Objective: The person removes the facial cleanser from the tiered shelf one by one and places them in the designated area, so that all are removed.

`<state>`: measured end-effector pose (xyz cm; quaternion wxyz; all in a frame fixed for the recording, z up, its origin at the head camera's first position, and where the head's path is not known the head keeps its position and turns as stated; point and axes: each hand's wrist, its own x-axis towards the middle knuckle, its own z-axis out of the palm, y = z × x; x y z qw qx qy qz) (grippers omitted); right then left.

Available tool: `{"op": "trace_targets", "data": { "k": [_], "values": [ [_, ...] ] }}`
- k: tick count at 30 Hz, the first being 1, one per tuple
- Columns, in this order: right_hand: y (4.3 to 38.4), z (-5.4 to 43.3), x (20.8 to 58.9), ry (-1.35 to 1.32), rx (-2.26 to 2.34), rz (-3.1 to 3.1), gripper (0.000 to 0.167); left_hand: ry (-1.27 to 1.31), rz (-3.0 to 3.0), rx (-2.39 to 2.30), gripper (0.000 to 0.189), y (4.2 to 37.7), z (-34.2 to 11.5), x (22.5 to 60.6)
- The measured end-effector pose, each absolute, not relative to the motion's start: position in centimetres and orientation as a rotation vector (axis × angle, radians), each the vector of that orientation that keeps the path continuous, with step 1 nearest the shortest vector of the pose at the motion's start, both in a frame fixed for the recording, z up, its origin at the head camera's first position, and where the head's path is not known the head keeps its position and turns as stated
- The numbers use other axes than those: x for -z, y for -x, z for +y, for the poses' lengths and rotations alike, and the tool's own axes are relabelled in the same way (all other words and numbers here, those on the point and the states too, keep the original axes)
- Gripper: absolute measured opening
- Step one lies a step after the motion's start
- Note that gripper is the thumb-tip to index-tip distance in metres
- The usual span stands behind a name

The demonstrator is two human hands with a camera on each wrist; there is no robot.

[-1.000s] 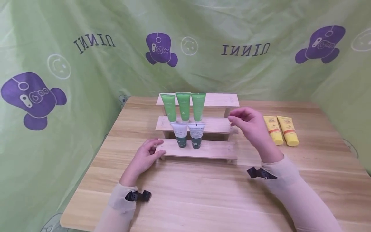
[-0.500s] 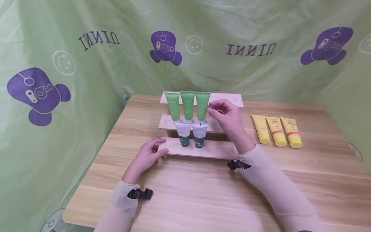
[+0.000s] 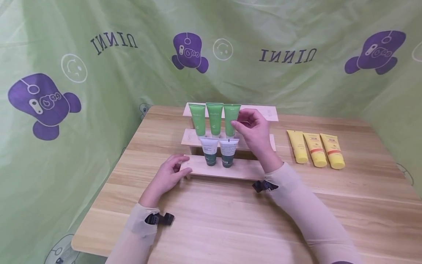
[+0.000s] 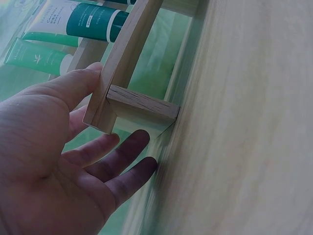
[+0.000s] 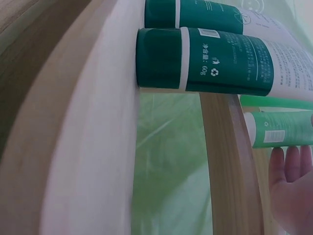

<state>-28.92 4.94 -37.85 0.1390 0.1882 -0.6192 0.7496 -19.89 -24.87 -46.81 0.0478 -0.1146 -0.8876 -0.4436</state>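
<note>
A wooden three-step display rack [image 3: 245, 169] stands on the table. Three green squeeze tubes stand side by side on its middle step, caps down. My right hand [image 3: 255, 132] pinches the rightmost green squeeze tube [image 3: 230, 117], thumb on its front and fingers at its side and back. On the bottom step stand two white and dark green tubes [image 3: 209, 150], also caps down. My left hand [image 3: 168, 176] holds the left end of the bottom step; in the left wrist view, the thumb lies on the board [image 4: 124, 54] and the other fingers extend beside and behind its end.
Three yellow tubes [image 3: 315, 148] lie in a row on the wooden table [image 3: 211, 223], right of the rack. The top step [image 3: 258, 112] rises behind the green tubes. A green printed curtain [image 3: 141, 77] surrounds the table at the back and sides.
My right hand has moved left from beside the rack to the rightmost green tube and taken hold of it. The left hand stays at the rack's end. The view has shifted slightly.
</note>
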Motion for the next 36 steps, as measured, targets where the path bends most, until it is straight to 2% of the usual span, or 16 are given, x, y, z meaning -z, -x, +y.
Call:
{"op": "trace_targets", "data": {
  "k": [11,36],
  "values": [
    [28.9,4.6,38.1,-0.515,-2.162,-1.763,0.03,0.334,-2.706,1.377,0.046,19.9,-24.8,46.9],
    [28.0,6.9,37.1,-0.439,-2.161,-1.725,0.027,0.345,-2.71,1.366,0.046,19.9,-24.9,46.7]
  ]
}}
